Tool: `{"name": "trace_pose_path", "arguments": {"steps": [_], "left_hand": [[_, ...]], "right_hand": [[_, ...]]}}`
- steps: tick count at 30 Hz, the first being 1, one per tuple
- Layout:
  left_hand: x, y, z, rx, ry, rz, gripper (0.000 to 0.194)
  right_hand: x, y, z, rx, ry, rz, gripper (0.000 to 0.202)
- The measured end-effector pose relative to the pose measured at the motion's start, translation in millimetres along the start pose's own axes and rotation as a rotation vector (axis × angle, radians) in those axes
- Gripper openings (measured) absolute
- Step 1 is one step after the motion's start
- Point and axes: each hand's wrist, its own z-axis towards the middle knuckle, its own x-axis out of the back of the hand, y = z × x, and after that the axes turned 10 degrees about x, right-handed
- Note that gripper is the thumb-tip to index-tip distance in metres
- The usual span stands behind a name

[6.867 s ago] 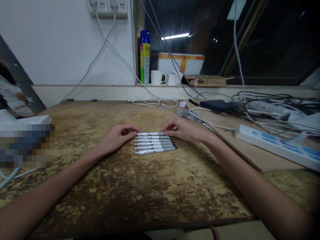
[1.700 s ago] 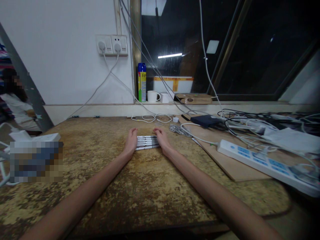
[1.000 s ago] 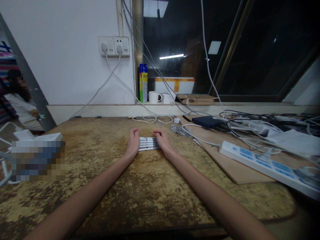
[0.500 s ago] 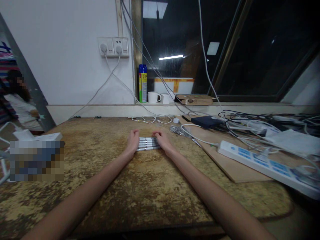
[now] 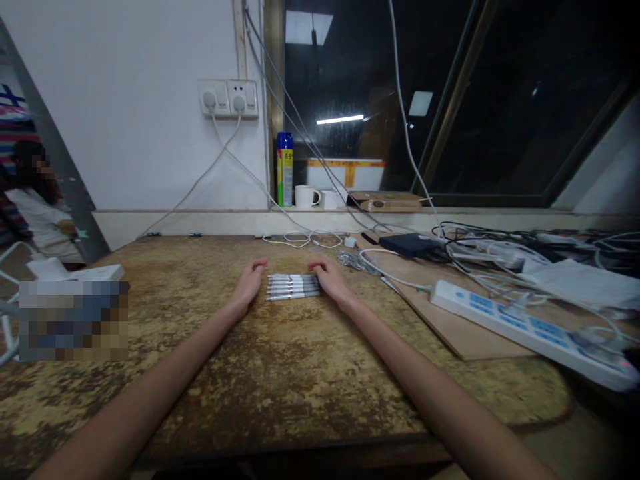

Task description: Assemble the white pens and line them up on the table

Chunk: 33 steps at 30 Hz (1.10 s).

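Observation:
Several white-and-grey pens [image 5: 293, 287] lie side by side in a flat row on the worn wooden table [image 5: 280, 373]. Just left of their ends is my left hand [image 5: 249, 285], standing on edge with its fingers loosely bent and nothing in it; a small gap separates it from the row. At the opposite side, my right hand [image 5: 330, 283] rests against the grey ends, partly covering them. Its fingers curve inward without wrapping round any pen.
A power strip [image 5: 530, 333] and tangled cables lie on a board [image 5: 450, 327] to the right. Crumpled clear plastic [image 5: 356, 261] is beyond my right hand. A spray can [image 5: 285, 170] and white mug [image 5: 305, 196] stand on the sill. A person [image 5: 43, 207] is at far left.
My left hand has moved left, away from the pens, so their left ends now show. My right hand stays by the other ends. The view has shifted slightly.

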Motion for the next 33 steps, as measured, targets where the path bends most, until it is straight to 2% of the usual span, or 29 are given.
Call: {"name": "trace_pose_path", "arguments": {"steps": [5, 11, 22, 33], "left_hand": [[22.6, -6.3, -5.5, -0.076, -0.075, 0.061, 0.027], [35.7, -1.7, -17.6, -0.188, -0.191, 0.179, 0.020], [38.7, -1.4, -24.2, -0.294, -0.220, 0.287, 0.025], [37.3, -1.8, -25.2, -0.282, -0.235, 0.276, 0.026]], "right_hand": [[18.0, 11.3, -15.0, 0.065, -0.022, -0.022, 0.025], [31.1, 17.5, -25.8, 0.105, 0.002, -0.032, 0.024], [32.0, 19.8, -26.7, 0.117, 0.039, 0.001, 0.027], [31.7, 22.2, -26.1, 0.127, 0.008, 0.031, 0.027]]}}
